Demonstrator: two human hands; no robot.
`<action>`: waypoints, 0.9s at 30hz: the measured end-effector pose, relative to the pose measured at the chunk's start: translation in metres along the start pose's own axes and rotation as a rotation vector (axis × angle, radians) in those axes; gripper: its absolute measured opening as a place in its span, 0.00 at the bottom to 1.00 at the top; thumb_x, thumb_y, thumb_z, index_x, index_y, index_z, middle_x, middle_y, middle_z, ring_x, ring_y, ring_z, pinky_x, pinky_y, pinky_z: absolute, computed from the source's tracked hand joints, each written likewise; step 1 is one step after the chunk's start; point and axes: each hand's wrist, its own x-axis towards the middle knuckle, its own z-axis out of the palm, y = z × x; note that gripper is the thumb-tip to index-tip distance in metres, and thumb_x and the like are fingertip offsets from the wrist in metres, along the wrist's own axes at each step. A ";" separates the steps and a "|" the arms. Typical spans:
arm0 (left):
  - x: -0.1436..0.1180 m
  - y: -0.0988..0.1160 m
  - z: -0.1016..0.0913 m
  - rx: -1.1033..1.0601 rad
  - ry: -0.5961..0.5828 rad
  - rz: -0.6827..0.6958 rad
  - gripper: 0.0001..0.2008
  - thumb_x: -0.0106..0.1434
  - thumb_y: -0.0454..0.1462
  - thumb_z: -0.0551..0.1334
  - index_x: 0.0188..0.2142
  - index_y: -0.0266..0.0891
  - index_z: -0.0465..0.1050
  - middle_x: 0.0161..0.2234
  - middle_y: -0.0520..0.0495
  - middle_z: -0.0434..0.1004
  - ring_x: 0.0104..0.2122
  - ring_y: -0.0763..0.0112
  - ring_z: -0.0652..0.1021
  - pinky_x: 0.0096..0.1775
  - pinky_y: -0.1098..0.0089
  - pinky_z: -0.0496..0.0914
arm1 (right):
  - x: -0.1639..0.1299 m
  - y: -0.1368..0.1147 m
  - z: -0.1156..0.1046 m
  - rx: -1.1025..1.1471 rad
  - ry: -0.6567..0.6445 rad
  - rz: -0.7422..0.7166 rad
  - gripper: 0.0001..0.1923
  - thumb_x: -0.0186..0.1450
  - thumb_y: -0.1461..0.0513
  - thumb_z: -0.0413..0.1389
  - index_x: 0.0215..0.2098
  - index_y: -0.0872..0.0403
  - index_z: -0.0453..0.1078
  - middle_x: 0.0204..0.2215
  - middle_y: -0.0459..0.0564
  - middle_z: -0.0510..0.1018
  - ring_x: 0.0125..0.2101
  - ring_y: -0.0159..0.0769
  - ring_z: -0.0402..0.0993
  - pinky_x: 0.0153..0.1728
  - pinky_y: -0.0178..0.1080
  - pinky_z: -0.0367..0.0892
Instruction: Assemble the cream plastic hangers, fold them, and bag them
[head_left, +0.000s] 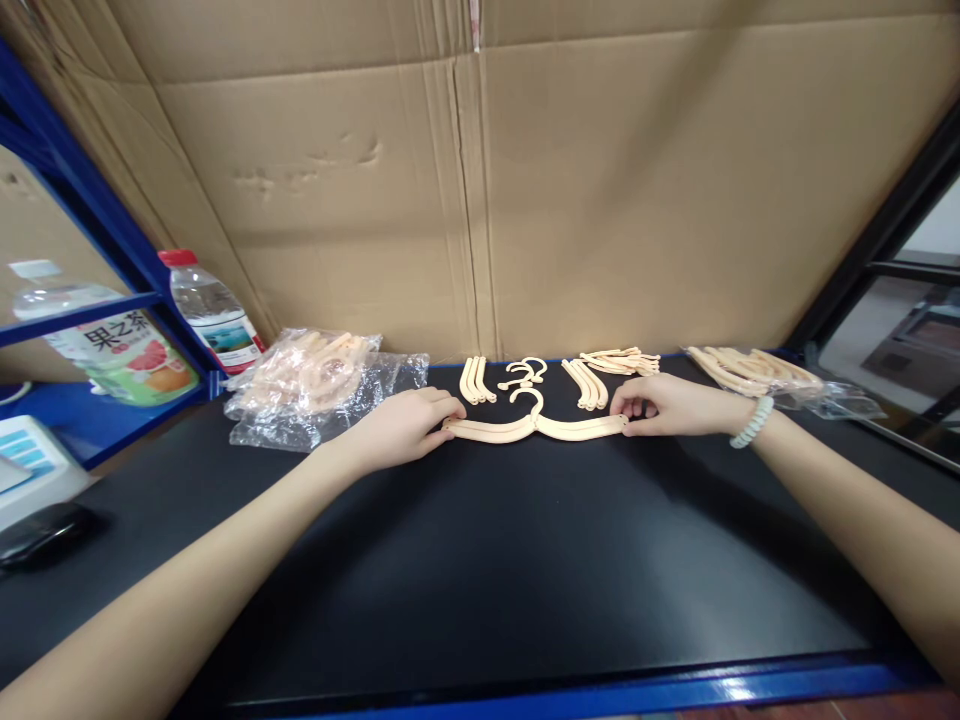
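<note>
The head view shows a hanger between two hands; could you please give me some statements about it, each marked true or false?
1. The left hand holds one end of the hanger, and the right hand the other. True.
2. The hanger's hook points away from the cardboard. False: it points toward it.
3. A plastic bag lies to the left of the left hand. True.
4. Both wrists are bare. False: a bracelet circles the right one.
5. Curved bars lie between the hanger and the cardboard. True.
</note>
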 end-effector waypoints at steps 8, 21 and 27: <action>0.000 0.001 -0.001 -0.005 0.013 0.001 0.09 0.66 0.35 0.54 0.42 0.39 0.71 0.40 0.43 0.76 0.41 0.62 0.77 0.43 0.64 0.70 | -0.001 -0.001 -0.001 0.009 -0.007 0.006 0.15 0.57 0.54 0.55 0.36 0.56 0.74 0.33 0.53 0.78 0.34 0.39 0.73 0.37 0.39 0.68; -0.001 0.001 -0.001 0.018 0.004 -0.009 0.09 0.65 0.35 0.55 0.43 0.39 0.71 0.40 0.43 0.76 0.41 0.62 0.77 0.44 0.64 0.70 | 0.000 0.000 -0.001 -0.009 -0.006 0.029 0.17 0.56 0.55 0.56 0.38 0.58 0.74 0.35 0.55 0.78 0.35 0.40 0.74 0.38 0.41 0.70; -0.002 0.000 -0.003 0.027 0.014 -0.001 0.11 0.65 0.36 0.55 0.45 0.38 0.71 0.41 0.42 0.76 0.41 0.61 0.76 0.44 0.63 0.70 | -0.001 0.001 -0.001 0.004 0.010 0.054 0.19 0.54 0.55 0.57 0.40 0.57 0.74 0.35 0.54 0.78 0.35 0.40 0.74 0.38 0.41 0.71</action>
